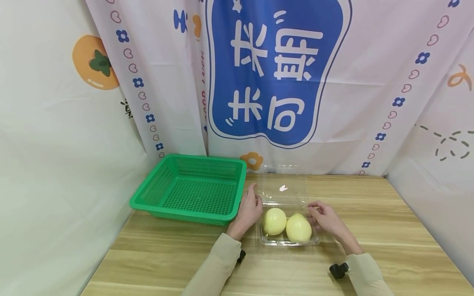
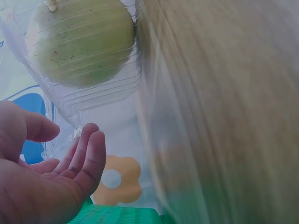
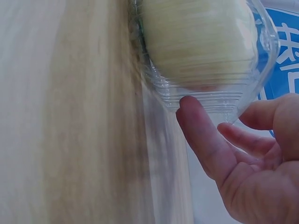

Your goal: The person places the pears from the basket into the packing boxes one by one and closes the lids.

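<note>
Left hand: at the back left corner of the clear box; thumb and fingers lie loosely bent with a gap between them, holding nothing. Whether a fingertip touches the plastic, I cannot tell.
Right hand: at the box's back right corner, forefinger against the ribbed side wall, thumb close to the rim; whether it pinches the corner, I cannot tell.
Clear box: on the tabletop, between the two hands.
Lid: raised and leaning back from the box's rear edge.
Two pale yellow-green fruits: side by side in the box, the left one with a short stem, the right one nearer the right hand.
Sleeves: light beige on both arms, a black device by the right cuff.
Green basket: left of the box, its right side close to the left hand.
Backdrop: white printed cloth bearing a blue panel with white characters.
</note>
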`<state>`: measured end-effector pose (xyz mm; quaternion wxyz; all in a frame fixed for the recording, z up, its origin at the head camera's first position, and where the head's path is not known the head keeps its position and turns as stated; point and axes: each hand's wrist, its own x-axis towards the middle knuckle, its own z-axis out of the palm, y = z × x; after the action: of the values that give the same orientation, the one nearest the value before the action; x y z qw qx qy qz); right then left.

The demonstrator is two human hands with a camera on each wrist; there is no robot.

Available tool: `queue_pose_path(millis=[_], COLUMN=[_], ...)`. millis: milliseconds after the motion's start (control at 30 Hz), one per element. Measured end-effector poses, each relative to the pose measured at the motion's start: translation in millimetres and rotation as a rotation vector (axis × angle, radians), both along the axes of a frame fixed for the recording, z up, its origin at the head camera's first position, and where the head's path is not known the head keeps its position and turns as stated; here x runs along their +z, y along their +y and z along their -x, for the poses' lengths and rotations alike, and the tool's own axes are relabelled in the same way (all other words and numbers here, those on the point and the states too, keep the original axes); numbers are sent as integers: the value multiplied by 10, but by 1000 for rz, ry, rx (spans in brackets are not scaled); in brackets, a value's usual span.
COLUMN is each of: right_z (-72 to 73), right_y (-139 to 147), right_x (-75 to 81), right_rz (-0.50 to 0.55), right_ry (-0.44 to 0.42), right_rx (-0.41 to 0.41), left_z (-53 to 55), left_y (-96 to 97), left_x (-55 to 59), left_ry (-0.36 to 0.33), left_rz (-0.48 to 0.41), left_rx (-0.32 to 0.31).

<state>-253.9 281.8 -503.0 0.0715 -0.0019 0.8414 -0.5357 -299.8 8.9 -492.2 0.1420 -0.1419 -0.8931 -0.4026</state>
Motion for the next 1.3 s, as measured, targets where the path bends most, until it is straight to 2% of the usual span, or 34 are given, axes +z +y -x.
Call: queue_pose_path(millis=[367,467,967,1300], right_z=[5,12,7,-5], right_y=[2,3,2,4], right_x=[16,17,28,29], right_rz=[15,17,44,37], right_ry=[-1,2,4,5], right_rx=[-4,-8,-4,2], left_z=[10,16,-33,-84], left_y=[0,1,-3,7], left_x=[8,14,83,149], left_ry=[52,49,-109,-131], left_rz=[-23,-36,-145,-173], left_rx=[-19,-19,-27,-30])
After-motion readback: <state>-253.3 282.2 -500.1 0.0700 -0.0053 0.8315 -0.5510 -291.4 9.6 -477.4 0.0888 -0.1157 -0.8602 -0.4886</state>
